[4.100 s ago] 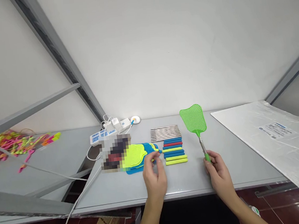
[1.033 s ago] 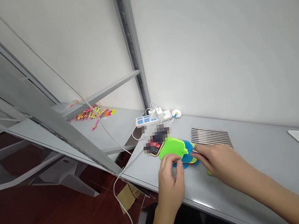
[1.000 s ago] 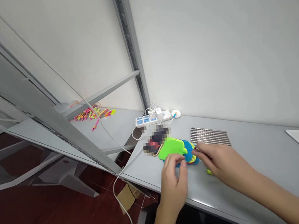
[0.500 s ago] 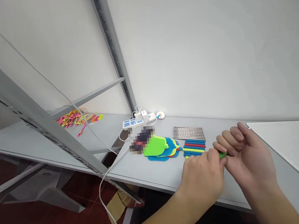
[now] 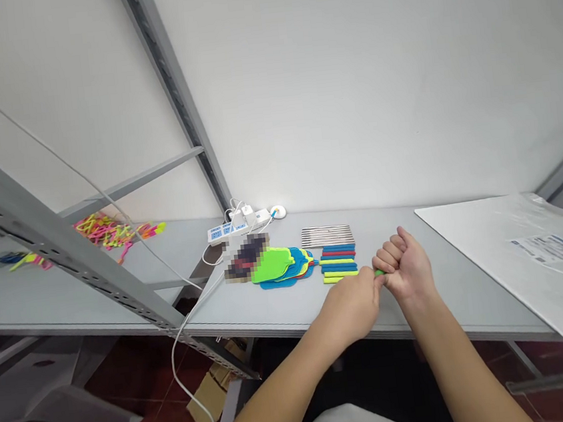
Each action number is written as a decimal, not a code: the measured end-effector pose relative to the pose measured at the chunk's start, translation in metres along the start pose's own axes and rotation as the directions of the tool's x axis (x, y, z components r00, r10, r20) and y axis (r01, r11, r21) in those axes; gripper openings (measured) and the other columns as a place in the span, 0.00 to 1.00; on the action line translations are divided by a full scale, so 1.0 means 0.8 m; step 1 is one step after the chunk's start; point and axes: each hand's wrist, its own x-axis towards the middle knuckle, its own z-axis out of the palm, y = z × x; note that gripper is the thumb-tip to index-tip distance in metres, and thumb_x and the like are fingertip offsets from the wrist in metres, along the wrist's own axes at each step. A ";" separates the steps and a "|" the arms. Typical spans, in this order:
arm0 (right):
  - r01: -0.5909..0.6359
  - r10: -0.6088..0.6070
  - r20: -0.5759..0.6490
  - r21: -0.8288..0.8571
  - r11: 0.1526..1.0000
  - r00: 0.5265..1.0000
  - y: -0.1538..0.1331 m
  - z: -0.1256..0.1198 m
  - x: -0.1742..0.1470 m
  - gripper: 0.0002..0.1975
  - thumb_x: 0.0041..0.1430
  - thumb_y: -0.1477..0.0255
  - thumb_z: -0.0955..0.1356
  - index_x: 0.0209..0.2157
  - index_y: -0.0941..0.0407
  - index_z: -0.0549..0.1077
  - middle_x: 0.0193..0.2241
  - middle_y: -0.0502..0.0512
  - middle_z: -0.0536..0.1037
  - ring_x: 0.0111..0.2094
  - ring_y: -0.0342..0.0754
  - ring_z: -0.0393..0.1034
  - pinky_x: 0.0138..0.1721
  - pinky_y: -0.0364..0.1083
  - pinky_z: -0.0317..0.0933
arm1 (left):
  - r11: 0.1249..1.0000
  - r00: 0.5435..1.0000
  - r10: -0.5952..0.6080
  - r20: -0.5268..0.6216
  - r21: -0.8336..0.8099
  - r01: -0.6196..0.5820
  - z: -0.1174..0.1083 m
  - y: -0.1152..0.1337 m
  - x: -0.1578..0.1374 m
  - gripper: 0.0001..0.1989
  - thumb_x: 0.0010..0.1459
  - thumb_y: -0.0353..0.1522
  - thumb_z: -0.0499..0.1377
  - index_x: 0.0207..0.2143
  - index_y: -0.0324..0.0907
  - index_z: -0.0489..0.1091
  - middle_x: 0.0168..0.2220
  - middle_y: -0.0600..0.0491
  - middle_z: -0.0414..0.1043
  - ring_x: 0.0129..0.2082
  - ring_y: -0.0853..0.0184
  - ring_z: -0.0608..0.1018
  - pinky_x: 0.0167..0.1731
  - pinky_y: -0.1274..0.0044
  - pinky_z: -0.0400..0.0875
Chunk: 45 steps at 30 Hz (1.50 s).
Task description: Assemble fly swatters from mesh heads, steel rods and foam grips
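My left hand and my right hand meet above the front part of the table, both closed on a small green tube. Only a short piece of it shows between them; the rest is hidden in my fingers. Left of my hands lie several blue, red and yellow-green handle tubes in a row. Behind these, thin metal rods lie side by side. Further left is a pile of flat fly swatter heads, a bright green one on top and blue ones beneath.
A white power strip with plugs and cables stands by the wall. Grey metal shelf posts rise at the left. Pink and yellow pieces lie beyond them. A large white wrapped board covers the table's right side. Cardboard lies below.
My view has shifted right and back, showing more of the white board. My right hand's fingers have curled tighter. Both hands still grip the green tube.
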 end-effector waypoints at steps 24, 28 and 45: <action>0.222 -0.224 0.009 0.097 0.970 0.975 -0.012 0.034 0.010 0.18 0.71 0.65 0.53 0.25 0.53 0.53 0.14 0.38 0.46 0.12 0.38 0.42 0.14 0.37 0.47 | 0.920 0.997 -0.003 0.078 0.392 -0.028 -0.041 0.016 0.051 0.11 0.67 0.33 0.47 0.43 0.38 0.66 0.39 0.38 0.74 0.45 0.49 0.76 0.44 0.61 0.65; 0.130 -0.130 0.057 0.014 0.991 0.990 -0.022 0.018 0.032 0.20 0.69 0.60 0.58 0.24 0.53 0.55 0.13 0.37 0.43 0.12 0.38 0.35 0.10 0.39 0.37 | 0.954 0.992 -0.043 0.119 0.301 0.005 -0.014 0.011 0.052 0.14 0.67 0.37 0.46 0.43 0.37 0.65 0.38 0.37 0.73 0.43 0.46 0.76 0.41 0.60 0.66; -0.291 0.322 0.187 -0.175 0.941 0.928 0.031 0.096 0.102 0.22 0.71 0.59 0.55 0.22 0.53 0.53 0.12 0.35 0.40 0.12 0.36 0.30 0.08 0.36 0.34 | 0.371 0.854 -0.028 0.520 -0.788 0.492 -0.063 -0.078 0.062 0.18 0.66 0.47 0.43 0.28 0.47 0.45 0.16 0.66 0.38 0.12 0.75 0.35 0.06 0.85 0.37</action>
